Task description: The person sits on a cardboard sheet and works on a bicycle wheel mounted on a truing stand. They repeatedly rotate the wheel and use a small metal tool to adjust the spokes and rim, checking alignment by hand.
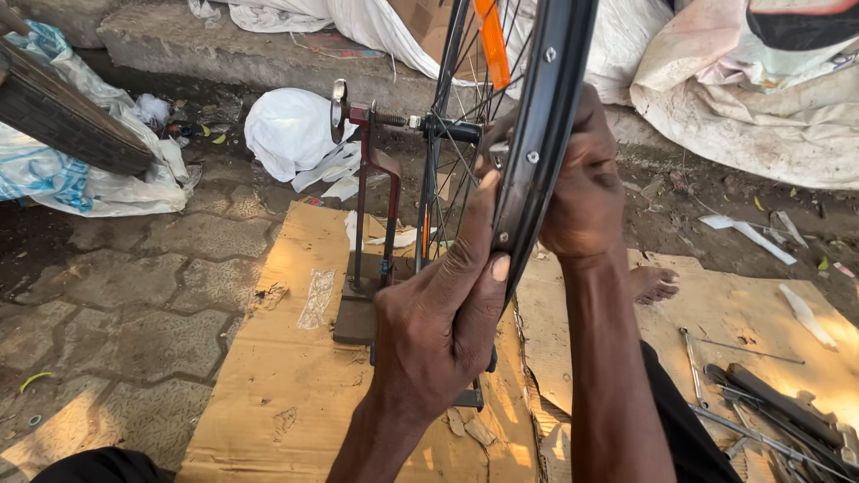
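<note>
Sunlit paving stones [116,295] under flattened cardboard [286,394], beside a concrete curb [224,54].

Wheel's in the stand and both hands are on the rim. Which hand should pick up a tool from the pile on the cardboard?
Probably the right hand. The tools lie on the cardboard on its side, past the right forearm. The left hand grips the rim on the side facing the red stand, and could steady the wheel meanwhile.
</note>
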